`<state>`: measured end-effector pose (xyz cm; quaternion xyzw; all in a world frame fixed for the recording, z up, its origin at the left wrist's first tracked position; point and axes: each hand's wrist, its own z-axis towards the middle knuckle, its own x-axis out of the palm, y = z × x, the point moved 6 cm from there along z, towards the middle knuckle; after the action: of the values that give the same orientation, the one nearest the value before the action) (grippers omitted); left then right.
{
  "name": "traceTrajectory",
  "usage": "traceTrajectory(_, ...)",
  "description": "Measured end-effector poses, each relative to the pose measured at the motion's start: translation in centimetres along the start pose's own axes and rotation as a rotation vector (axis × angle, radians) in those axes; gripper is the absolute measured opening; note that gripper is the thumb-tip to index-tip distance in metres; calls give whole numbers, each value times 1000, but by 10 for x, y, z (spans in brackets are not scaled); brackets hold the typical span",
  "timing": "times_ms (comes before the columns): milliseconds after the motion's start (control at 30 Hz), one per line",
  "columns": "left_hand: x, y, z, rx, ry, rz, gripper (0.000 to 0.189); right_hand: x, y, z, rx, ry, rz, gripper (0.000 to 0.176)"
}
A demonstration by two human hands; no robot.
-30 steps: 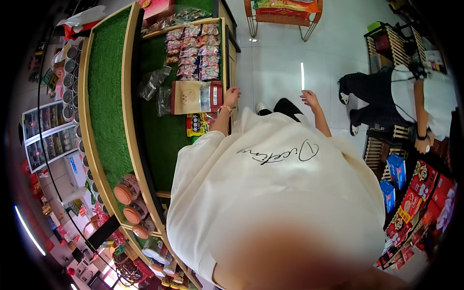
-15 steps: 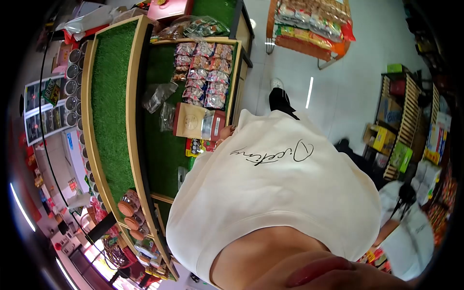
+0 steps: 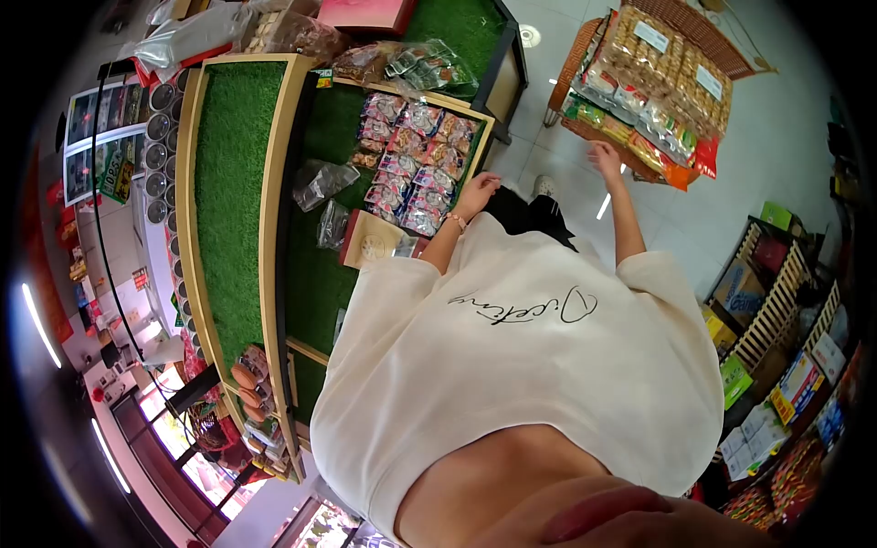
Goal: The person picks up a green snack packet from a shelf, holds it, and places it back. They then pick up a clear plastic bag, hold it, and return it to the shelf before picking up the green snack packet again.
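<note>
**Surface finishes at the shelf** [image 3: 273,183]

Shelf frame: smooth wood. Its lining [image 3: 237,164]: rough, matt green turf. On it, snack packets [image 3: 423,164]: glossy, crinkled plastic. Beside it, floor [image 3: 676,219]: smooth, glossy. Near it, sweatshirt [image 3: 548,365]: matt cloth.

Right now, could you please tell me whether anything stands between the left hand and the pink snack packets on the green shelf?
Yes, the wooden rim of the green shelf runs between the left hand and the snack packets. Nothing else visible blocks that side; the rim's height is hard to judge.
</note>
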<state>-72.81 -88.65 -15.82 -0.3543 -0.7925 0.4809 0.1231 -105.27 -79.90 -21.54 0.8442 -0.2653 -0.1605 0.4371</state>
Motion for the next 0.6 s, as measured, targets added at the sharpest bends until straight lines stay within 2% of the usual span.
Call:
traceTrajectory(67, -27, 15, 20, -10, -70, 0, 22, 40, 4, 2, 44, 132, 70, 24)
traceTrajectory(167, -85, 46, 46, -144, -187, -21, 21, 78, -24, 0, 272, 255, -9, 27)
traceTrajectory(200, -109, 52, 58, -110, -217, -39, 21, 84, -47, 5, 332, 243, -82, 27)
traceTrajectory(233, -121, 22, 52, -170, -311, -229, 20, 91, -76, 15, 384, 235, -156, 27)
traceTrajectory(300, -169, 34, 84, -150, -404, -231, 20, 115, -112, 36, 287, 404, -468, 28)
traceTrajectory(367, -228, 61, 131, 122, -470, 268, 20, 147, -52, -6, 434, 506, -393, 29)
traceTrajectory(433, -252, -2, 132, -52, -645, 21, 21, 159, -62, 2, 409, 594, -432, 29)
traceTrajectory(500, -282, -15, 168, 285, -738, 5, 17, 188, -38, 28, 304, 642, -555, 29)
traceTrajectory(567, -297, -27, 189, -22, -707, -129, 19, 211, -13, 50, 282, 654, -719, 30)
traceTrajectory(600, -304, -31, 199, 2, -746, -111, 21, 228, -3, 60, 235, 687, -671, 32)
